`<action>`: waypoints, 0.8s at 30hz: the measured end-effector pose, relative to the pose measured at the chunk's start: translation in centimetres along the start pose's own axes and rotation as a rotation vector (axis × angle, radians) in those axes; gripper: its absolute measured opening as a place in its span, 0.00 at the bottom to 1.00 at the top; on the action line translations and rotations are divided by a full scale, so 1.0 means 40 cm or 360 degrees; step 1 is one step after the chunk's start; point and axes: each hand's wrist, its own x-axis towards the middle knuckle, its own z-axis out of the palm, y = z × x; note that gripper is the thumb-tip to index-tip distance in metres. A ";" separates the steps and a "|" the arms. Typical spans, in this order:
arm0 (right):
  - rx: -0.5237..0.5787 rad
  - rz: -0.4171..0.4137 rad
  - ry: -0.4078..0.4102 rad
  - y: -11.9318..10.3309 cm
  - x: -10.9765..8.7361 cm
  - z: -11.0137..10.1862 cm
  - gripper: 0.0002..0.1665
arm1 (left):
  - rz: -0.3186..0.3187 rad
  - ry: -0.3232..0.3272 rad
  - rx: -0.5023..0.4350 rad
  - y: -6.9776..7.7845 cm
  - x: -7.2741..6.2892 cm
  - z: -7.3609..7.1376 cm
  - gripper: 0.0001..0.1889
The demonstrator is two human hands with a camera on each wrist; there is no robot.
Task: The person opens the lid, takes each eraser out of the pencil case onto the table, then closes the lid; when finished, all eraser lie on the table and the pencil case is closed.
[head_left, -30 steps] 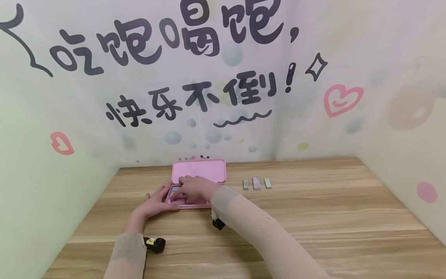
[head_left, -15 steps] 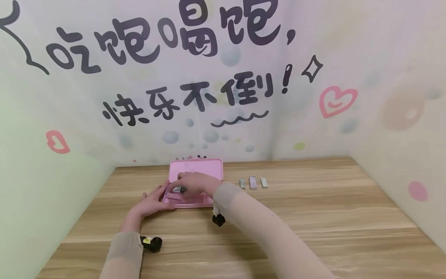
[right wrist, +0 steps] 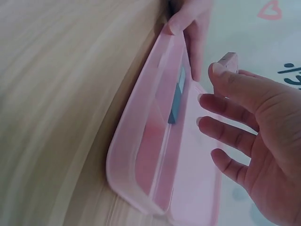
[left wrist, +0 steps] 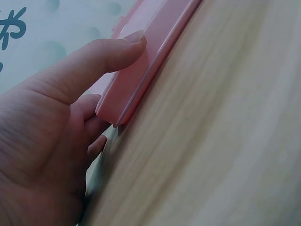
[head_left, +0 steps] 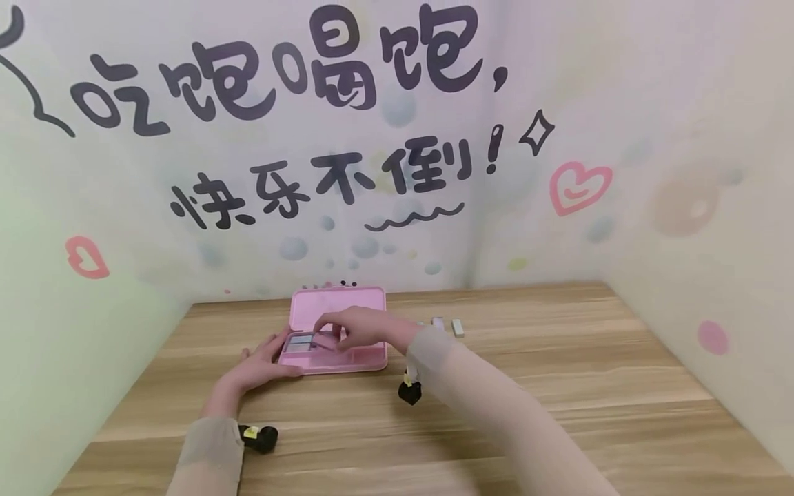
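A pink pencil case point(head_left: 366, 359) lies open on the table, its lid point(head_left: 338, 308) raised at the back. My left hand point(head_left: 257, 368) holds the case's left end, thumb along the front wall and fingers at the side, as the left wrist view shows. Over the case, my right hand point(head_left: 360, 325) pinches a small pinkish rectangular block point(right wrist: 230, 61) between thumb and forefinger. The other fingers of that hand are spread loosely. Blue-grey blocks point(head_left: 302, 339) lie in the left part of the case; one teal-grey block point(right wrist: 175, 104) shows clearly in the right wrist view.
On the table right of the case stand a pale block point(head_left: 457, 328) and a lilac block point(head_left: 438, 323), with a third partly hidden behind the right forearm. A printed wall sheet point(head_left: 422, 262) rises behind the wooden table point(head_left: 347, 427).
My right hand has come up and to the right from inside the case, and a pinkish block now shows in its fingers. The left hand keeps its place on the case.
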 end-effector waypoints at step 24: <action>0.0447 0.0234 0.0292 0.106 -0.171 0.031 0.25 | -0.0023 -0.0024 -0.0034 0.003 -0.004 -0.002 0.57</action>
